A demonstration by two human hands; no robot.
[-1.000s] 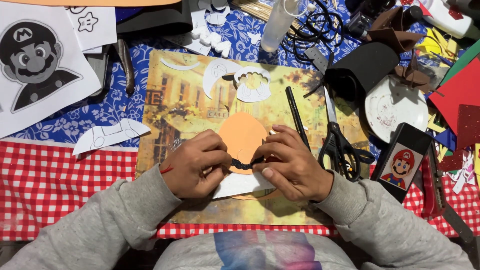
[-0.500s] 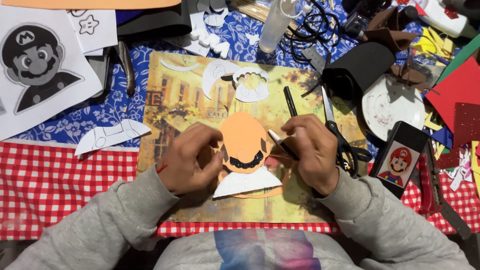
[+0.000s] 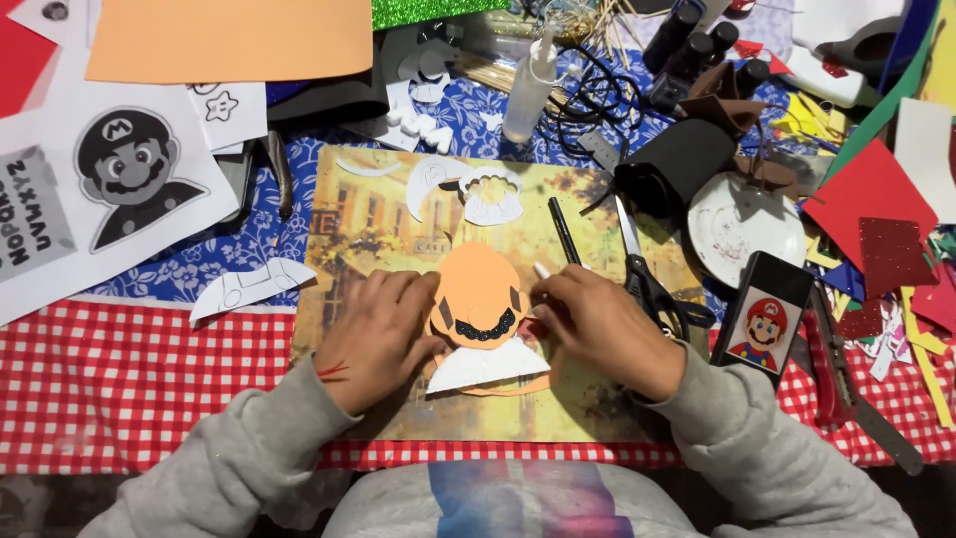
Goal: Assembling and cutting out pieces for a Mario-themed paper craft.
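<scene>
1. My left hand (image 3: 383, 334) presses flat, unclenched, on the orange foam face (image 3: 480, 299) lying mid yellow mat (image 3: 378, 234).
2. My right hand (image 3: 597, 329) grasps a white-tipped stick (image 3: 543, 271) at the face's right edge.
3. Hold the face steady; seat the black moustache (image 3: 485, 331) evenly.
4. The scissors (image 3: 647, 284) and black pen (image 3: 564, 229) just right crowd that hand.

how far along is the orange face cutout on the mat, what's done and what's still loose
Done: the orange face piece already carries a black moustache and eye strips, with a white piece under it. In hand: left hand and right hand press its sides. Left: white cutouts lie apart above, unattached; scissors rest beside.
</scene>
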